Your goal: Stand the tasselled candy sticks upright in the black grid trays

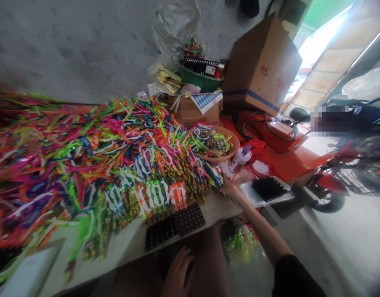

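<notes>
A wide heap of bright plastic-wrapped sticks with ribbon tails [93,152] covers the pale table [128,243]. My right hand [229,186] reaches out along my bare forearm to the heap's right end, fingers touching the wrapped sticks there; whether it grips any is hidden. My left hand [177,274] rests low near my lap on a brown surface, fingers spread, holding nothing. Two black perforated trays [174,226] lie at the table's front edge, just above that hand.
An orange bowl [231,142] of wrapped sticks sits right of the heap. Another black tray [268,188] lies on white sheets. Cardboard boxes [261,66], a green basin [202,80], a red cabinet [279,140] and a parked motorbike [347,165] stand at the right.
</notes>
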